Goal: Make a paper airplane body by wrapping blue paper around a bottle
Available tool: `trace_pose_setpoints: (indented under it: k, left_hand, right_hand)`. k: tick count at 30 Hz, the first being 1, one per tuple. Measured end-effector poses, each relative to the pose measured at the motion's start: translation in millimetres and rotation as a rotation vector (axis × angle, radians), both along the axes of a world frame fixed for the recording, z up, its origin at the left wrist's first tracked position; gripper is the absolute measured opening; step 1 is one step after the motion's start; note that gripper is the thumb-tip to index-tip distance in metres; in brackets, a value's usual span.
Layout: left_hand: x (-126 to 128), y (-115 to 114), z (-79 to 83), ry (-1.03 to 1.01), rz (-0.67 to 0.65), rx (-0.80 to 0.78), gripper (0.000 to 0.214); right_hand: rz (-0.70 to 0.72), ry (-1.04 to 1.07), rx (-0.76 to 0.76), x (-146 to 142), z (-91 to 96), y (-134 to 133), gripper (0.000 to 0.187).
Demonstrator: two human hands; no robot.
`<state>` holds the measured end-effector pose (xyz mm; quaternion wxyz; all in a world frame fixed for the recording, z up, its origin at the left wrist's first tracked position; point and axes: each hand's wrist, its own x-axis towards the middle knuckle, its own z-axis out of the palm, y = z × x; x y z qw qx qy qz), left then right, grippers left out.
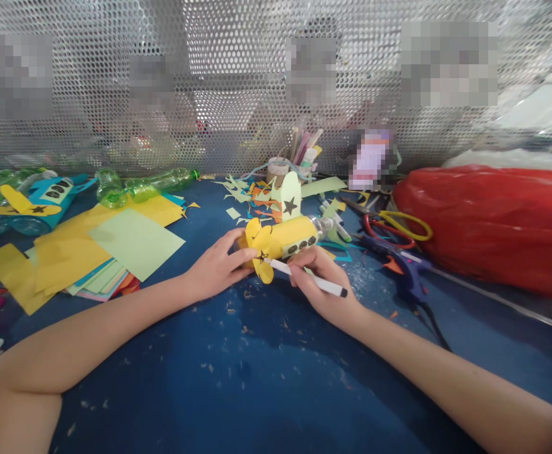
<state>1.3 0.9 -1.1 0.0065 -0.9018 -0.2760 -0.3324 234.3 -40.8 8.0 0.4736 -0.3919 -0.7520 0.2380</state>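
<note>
A toy plane (295,234), made of a plastic bottle wrapped in yellow paper, lies on its side at the middle of the table. It has dark oval windows on a pale strip, a pale green wing (290,195) with a black star, and yellow tail pieces (263,243). My left hand (222,261) grips the tail end, fingers and thumb closed around it. Between the fingers of my right hand (326,284) is a white marker (309,277) with a black end. Its tip touches a star outline on the lower yellow tail piece.
Coloured paper sheets (137,243), green bottles (157,183) and a blue bottle plane (51,195) lie at left. Paper scraps (257,195) and a pen cup (278,169) stand behind. Scissors (394,227), a blue glue gun (406,271) and a red bag (488,221) are at right.
</note>
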Motion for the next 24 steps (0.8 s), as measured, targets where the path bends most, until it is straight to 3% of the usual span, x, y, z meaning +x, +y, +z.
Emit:
trace_pose_setpoints:
  k: [24]
  left_hand:
    - [-0.4, -0.6, 0.3, 0.015, 0.014, 0.004, 0.027]
  right_hand:
    - [-0.022, 0.035, -0.010, 1.6, -4.4, 1.5, 0.015]
